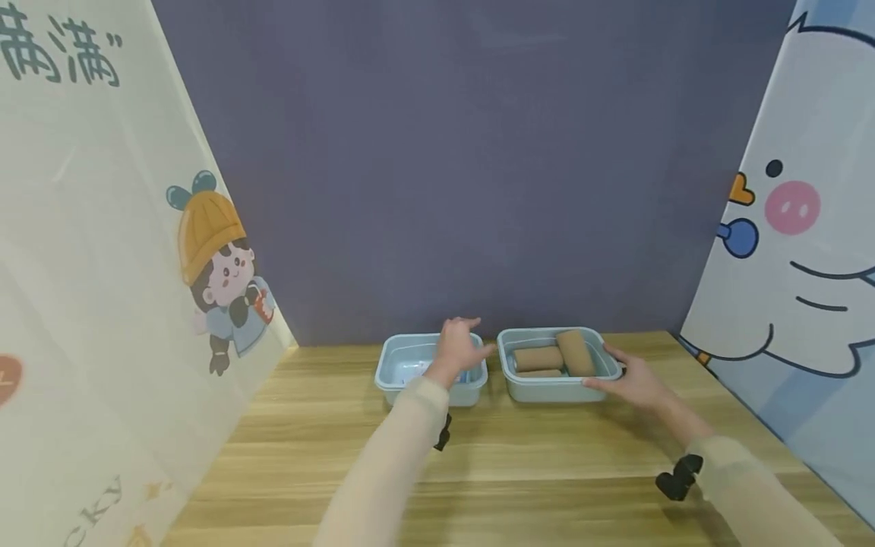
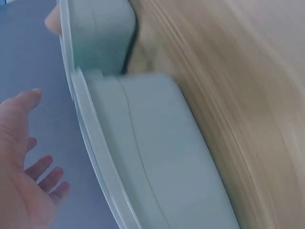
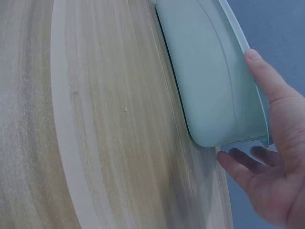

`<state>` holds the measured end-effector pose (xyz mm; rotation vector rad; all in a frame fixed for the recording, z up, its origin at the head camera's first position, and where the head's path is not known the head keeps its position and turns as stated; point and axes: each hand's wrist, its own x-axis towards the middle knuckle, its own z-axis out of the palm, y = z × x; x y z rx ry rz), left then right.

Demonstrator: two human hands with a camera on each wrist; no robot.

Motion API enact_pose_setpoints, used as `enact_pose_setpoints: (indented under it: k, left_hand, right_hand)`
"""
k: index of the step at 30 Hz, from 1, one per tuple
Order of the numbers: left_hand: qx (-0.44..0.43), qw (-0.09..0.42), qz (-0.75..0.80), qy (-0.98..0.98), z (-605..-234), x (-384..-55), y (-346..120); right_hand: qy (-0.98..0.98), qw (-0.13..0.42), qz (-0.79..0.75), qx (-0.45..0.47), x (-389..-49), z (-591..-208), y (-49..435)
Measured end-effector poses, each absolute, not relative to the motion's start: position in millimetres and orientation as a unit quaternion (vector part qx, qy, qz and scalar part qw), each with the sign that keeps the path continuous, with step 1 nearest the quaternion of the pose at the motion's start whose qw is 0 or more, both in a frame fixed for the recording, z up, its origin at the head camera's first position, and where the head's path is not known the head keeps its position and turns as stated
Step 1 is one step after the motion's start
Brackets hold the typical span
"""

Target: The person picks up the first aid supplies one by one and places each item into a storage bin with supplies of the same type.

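Observation:
Two pale blue-green plastic bins stand side by side at the table's back. My left hand hovers over the right part of the left bin, fingers spread and holding nothing. In the left wrist view that hand is apart from the bin's rim. With my right hand I grip the right end of the right bin, thumb on its front rim and index finger at the back corner. Several brown cardboard tubes lie inside it. Clear and blue items in the left bin are partly hidden by my left hand.
The wood-grain table extends in front of the bins. Behind them rises a dark purple-grey panel. Printed cartoon panels flank the table on the left and right.

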<state>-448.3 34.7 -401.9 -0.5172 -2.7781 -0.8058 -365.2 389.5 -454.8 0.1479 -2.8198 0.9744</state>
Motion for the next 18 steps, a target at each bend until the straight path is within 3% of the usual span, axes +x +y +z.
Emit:
enact_pose_setpoints:
  k: [11,18]
  left_hand:
    - [-0.144,0.101,-0.265,-0.948,-398.2,-454.8,-22.6]
    - [-0.191,0.110,-0.212,-0.952,-397.9,-453.1,-51.1]
  right_hand:
    - [-0.941,0.103,0.310,0.086,-367.1,-444.1,391.8]
    - [-0.955,0.122,0.248,0.103,-364.7,-440.3,400.0]
